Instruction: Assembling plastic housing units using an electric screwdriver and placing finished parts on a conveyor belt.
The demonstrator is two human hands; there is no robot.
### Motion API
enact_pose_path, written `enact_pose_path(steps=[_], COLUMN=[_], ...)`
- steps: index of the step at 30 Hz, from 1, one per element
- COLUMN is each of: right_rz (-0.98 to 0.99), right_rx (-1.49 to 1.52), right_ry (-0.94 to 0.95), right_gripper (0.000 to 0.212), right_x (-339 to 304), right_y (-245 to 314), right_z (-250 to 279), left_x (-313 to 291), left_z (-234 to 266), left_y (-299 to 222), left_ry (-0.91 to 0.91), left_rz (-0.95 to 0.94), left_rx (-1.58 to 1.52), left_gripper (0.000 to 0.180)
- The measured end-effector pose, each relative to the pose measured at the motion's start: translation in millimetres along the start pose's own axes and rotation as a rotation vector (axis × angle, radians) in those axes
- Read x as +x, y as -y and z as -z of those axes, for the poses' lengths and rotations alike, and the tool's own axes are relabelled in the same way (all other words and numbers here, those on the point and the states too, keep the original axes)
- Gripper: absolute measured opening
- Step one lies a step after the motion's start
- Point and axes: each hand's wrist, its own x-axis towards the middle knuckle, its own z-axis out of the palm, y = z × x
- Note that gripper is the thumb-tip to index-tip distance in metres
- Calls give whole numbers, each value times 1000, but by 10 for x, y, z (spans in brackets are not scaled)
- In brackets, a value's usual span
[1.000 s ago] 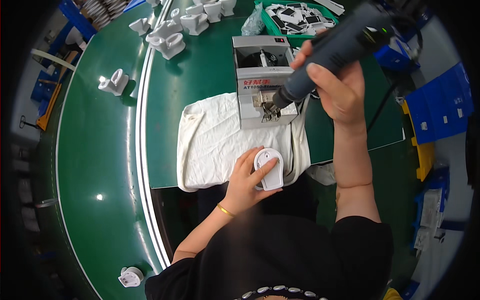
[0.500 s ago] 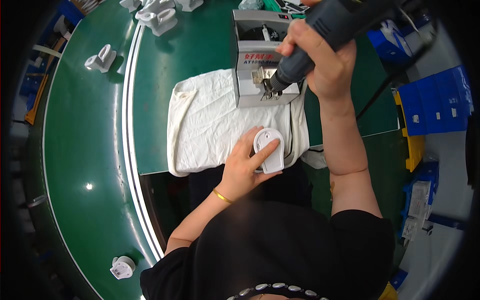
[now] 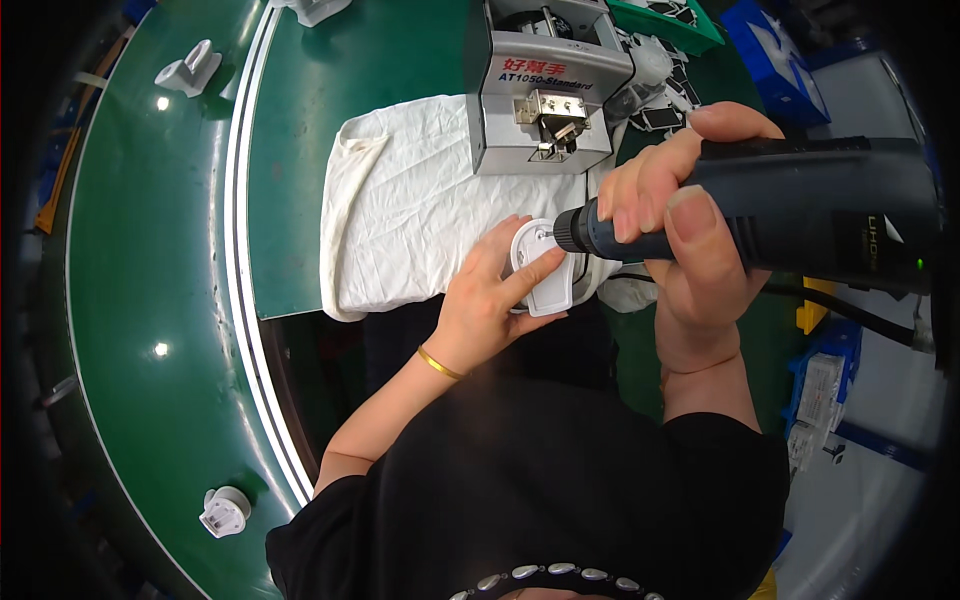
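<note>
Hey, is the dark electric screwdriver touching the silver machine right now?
Apart. The head view shows white cloth between the silver machine and the electric screwdriver, whose tip points at the white plastic piece.

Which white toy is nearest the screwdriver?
The white toy in the left hand, by the screwdriver; the other white toys sit farther off on green tabletops.

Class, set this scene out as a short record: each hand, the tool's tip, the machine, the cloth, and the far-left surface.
Left hand: holds white piece
Right hand: grips dark power tool
Tool tip: at white piece's rounded end; contact unclear
Machine: grey, at cloth's far side
Cloth: white, creased
Far-left surface: green, bearing white parts
</note>
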Motion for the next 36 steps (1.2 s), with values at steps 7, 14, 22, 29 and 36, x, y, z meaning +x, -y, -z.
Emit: enact_pose_path(steps=[7, 14, 22, 29, 36], right_rz=[-28, -12, -65, -92, -86], right_rx=[-7, -75, 189, 166, 218], right_ry=[5, 65, -4, -7, -18], right_gripper=[50, 47, 38, 42, 40], right_x=[-1, 29, 45, 37, 3], right_y=[-20, -60, -60, -79, -143], right_z=[-43, -67, -190, -201, -192], left_x=[8, 10, 6, 8, 19], left_z=[6, 11, 16, 18, 32], left_y=[5, 24, 25, 21, 4], left_ry=[-5, 2, 6, -4, 3], left_rz=[-5, -9, 5, 4, -6], left_rx=[-13, -31, -25, -25, -25], left_gripper=[66, 67, 67, 66, 63])
